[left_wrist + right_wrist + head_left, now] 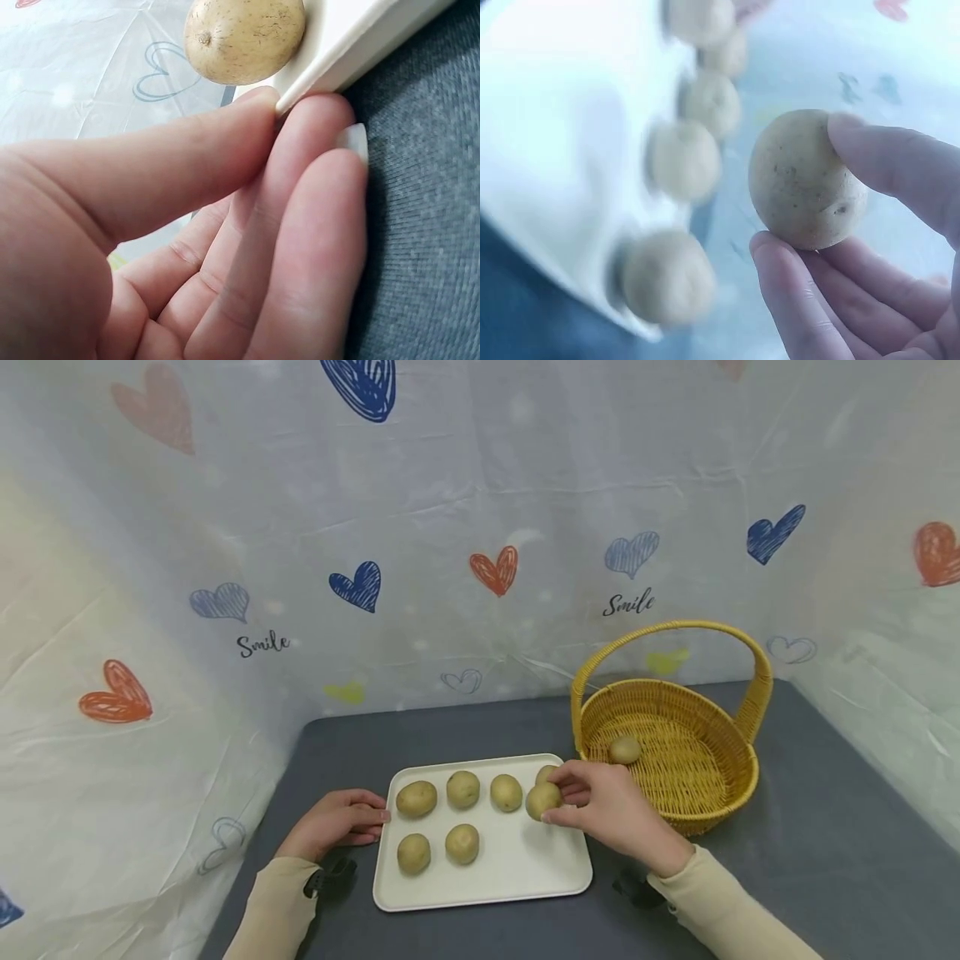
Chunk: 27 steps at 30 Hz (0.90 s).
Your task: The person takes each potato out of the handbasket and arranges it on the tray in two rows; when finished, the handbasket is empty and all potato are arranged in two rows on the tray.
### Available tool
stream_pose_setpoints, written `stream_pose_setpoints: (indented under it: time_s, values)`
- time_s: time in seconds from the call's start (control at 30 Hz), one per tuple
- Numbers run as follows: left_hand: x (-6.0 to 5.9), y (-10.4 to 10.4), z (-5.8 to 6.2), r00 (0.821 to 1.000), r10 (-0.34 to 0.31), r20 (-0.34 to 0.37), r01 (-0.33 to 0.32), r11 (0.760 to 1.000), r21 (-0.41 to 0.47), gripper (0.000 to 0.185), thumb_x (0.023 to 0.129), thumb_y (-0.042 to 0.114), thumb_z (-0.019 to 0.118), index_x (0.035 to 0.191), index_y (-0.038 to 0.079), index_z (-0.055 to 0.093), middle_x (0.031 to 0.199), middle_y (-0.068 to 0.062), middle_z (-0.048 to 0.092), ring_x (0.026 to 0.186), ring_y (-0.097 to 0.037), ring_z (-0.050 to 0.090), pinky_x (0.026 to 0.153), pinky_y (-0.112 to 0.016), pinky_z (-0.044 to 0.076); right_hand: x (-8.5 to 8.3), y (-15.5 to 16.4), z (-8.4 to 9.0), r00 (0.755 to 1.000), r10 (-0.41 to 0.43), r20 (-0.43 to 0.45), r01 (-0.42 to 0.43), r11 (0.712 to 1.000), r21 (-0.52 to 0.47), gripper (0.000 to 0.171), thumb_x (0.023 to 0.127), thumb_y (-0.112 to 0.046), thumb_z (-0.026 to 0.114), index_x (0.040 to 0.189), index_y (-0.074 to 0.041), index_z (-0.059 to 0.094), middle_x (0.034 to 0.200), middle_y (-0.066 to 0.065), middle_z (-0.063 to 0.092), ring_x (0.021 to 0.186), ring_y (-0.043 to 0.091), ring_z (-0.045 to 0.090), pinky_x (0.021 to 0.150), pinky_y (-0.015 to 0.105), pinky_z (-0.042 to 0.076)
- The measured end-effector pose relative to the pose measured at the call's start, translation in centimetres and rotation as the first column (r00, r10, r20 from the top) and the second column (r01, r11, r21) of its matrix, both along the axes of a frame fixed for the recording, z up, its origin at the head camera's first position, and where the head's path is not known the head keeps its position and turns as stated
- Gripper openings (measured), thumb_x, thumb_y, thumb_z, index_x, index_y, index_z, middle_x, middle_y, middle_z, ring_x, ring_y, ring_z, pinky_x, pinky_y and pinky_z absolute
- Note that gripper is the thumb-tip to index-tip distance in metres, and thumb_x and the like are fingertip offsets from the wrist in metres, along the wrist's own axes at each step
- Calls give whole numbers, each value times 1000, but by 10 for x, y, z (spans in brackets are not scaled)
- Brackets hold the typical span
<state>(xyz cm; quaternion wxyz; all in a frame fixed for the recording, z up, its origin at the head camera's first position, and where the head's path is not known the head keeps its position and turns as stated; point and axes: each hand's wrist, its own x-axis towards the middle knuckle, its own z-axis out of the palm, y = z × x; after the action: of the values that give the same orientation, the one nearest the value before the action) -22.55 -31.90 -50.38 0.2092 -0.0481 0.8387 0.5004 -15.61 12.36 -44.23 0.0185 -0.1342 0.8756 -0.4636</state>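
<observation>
My right hand pinches a potato between thumb and fingertips, over the right side of a white tray. Partly hidden behind that potato is another one at the tray's back right corner. My left hand grips the tray's left rim, thumb on top and fingers beneath, as the left wrist view shows. Three more potatoes, among them a middle one, form the tray's back row. Nearer the front lie two potatoes, one left and one beside it.
To the right of the tray stands a yellow wicker basket with a tall arched handle. One potato lies inside it at the left. A dark grey cloth covers the table, and a heart-printed curtain hangs behind.
</observation>
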Motion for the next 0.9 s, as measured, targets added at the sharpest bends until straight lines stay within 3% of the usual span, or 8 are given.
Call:
stream_pose_setpoints:
  time_s: [0.37, 0.73, 0.9]
  values:
    - [-1, 1, 2, 1000, 9, 15, -10, 1000, 21, 43, 94, 30, 86, 126, 2, 74, 103, -7, 80, 88, -15, 77, 79, -31, 67, -5, -42, -32, 996, 90, -13, -90, 995, 36, 38, 79, -27, 98, 109, -15, 78, 101, -4, 77, 92, 11, 77, 78, 23, 62]
    - [-1, 2, 3, 1000, -19, -3, 19, 1000, 17, 43, 95, 31, 85, 126, 3, 74, 105, -8, 80, 89, -16, 78, 80, -31, 67, -8, -53, -44, 992, 127, 8, -127, 991, 39, 37, 79, -23, 98, 107, -13, 77, 97, -4, 76, 91, 14, 74, 78, 24, 60]
    - [-1, 0, 4, 1000, -1, 1, 1, 1000, 19, 42, 95, 31, 86, 125, 4, 75, 103, -7, 79, 88, -16, 77, 79, -31, 67, -9, -56, -46, 990, 138, 14, -139, 990, 36, 36, 80, -22, 97, 108, -12, 76, 98, -4, 76, 92, 14, 75, 78, 25, 61]
